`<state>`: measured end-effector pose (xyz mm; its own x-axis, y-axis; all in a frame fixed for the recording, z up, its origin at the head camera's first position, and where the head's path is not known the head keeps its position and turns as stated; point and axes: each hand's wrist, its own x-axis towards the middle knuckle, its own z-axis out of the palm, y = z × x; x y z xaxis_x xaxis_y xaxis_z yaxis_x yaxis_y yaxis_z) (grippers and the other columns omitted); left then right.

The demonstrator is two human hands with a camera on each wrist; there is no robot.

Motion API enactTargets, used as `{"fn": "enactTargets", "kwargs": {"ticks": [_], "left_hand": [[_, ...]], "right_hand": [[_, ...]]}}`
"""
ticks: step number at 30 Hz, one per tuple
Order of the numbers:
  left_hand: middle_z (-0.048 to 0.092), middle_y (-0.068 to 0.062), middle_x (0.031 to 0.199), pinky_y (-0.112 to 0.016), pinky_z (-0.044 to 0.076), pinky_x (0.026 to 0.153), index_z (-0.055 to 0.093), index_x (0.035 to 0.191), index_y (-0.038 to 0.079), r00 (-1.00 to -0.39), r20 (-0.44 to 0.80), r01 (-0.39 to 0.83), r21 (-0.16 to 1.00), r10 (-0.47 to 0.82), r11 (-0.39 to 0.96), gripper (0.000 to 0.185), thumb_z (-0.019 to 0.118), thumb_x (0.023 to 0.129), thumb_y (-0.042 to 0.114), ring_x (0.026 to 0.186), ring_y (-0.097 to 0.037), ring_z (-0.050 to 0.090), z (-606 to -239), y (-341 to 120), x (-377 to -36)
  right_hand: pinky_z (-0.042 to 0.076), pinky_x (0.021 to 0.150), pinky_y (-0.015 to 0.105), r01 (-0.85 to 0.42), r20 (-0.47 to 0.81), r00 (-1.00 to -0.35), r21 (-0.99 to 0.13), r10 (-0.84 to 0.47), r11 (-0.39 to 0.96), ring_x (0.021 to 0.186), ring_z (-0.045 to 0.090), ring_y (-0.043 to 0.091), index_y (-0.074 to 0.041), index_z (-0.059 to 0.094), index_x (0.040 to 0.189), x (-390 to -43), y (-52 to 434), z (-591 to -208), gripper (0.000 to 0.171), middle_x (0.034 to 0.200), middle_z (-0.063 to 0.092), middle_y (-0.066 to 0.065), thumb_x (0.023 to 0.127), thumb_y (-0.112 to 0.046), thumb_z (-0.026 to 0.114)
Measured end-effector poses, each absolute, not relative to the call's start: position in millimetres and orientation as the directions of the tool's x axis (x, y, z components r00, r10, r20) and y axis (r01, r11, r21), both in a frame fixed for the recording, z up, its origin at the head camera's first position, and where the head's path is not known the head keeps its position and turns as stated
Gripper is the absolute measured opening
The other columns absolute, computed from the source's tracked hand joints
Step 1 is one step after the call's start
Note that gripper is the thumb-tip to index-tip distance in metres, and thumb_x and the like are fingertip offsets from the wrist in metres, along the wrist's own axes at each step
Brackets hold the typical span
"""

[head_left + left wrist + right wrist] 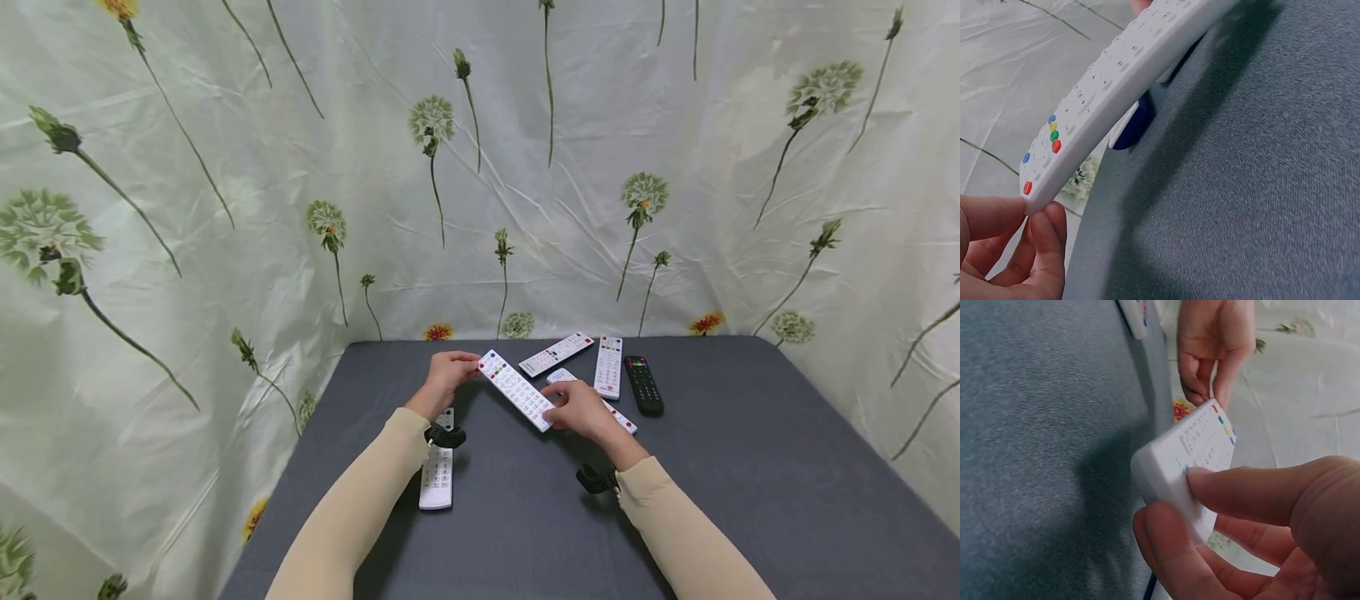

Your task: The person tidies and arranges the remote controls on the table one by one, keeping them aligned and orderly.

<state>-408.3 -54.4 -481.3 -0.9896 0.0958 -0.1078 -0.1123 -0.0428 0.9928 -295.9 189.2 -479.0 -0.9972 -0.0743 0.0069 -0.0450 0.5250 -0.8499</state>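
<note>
A white remote control (pixel 516 390) with coloured buttons is held between both hands above the dark table, its button face up. My left hand (pixel 448 377) pinches its far-left corner by the red button, thumb on one side and fingertips on the other, as the left wrist view of the remote (pixel 1104 94) shows. The near-right end is gripped by my right hand (pixel 579 408); in the right wrist view the thumb (pixel 1241 490) lies on the button face and the fingers (pixel 1169 534) are underneath. The remote's shadow falls on the cloth.
Under my left forearm lies another white remote (pixel 437 479). Behind my right hand are a white remote (pixel 557 354) set diagonally, an upright-lying white one (pixel 608 367), a black one (pixel 643 385), and a white one (pixel 624 423) partly hidden by that hand. A flowered curtain (pixel 480 200) hangs behind the grey tabletop (pixel 750 500).
</note>
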Motion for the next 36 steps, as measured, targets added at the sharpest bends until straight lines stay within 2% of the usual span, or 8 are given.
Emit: {"fn": "enactTargets", "kwargs": {"ticks": [12,21,27,36], "left_hand": [[0.071,-0.020,0.103,-0.049,0.053,0.096,0.073,0.108,-0.009,-0.982,-0.112,-0.112,0.994,0.151,0.008,0.017,0.067,0.092,-0.007,0.082,-0.021,0.072,-476,-65,-400],[0.071,-0.018,0.107,-0.048,0.053,0.097,0.075,0.109,-0.006,-0.967,-0.128,-0.111,0.990,0.220,0.087,0.018,0.070,0.092,-0.003,0.092,-0.027,0.072,-480,-75,-388],[0.073,-0.017,0.102,-0.048,0.053,0.096,0.075,0.107,-0.007,-0.961,-0.129,-0.105,0.989,0.246,0.109,0.017,0.068,0.092,-0.004,0.086,-0.024,0.072,-479,-77,-381],[0.073,-0.017,0.103,-0.049,0.053,0.095,0.076,0.108,-0.006,-0.958,-0.118,-0.078,0.984,0.261,0.157,0.018,0.069,0.092,-0.003,0.085,-0.022,0.072,-474,-83,-379]], "right_hand": [[0.061,0.061,0.034,-0.061,-0.037,-0.981,-0.870,-0.188,0.489,0.062,0.068,0.019,0.006,0.067,0.117,-283,181,-484,0.037,0.079,0.065,0.011,0.081,0.005,0.078],[0.057,0.057,0.030,-0.115,-0.027,-0.968,-0.837,-0.251,0.534,0.061,0.066,0.017,0.002,0.070,0.109,-266,177,-491,0.031,0.075,0.066,0.004,0.081,-0.003,0.081],[0.057,0.057,0.029,-0.126,-0.034,-0.958,-0.842,-0.284,0.524,0.062,0.067,0.016,0.001,0.069,0.104,-256,170,-495,0.028,0.075,0.069,0.003,0.080,-0.005,0.083],[0.054,0.053,0.029,-0.149,-0.026,-0.950,-0.839,-0.312,0.523,0.058,0.066,0.018,0.000,0.067,0.109,-251,157,-492,0.036,0.072,0.068,0.002,0.079,-0.006,0.084]]}}
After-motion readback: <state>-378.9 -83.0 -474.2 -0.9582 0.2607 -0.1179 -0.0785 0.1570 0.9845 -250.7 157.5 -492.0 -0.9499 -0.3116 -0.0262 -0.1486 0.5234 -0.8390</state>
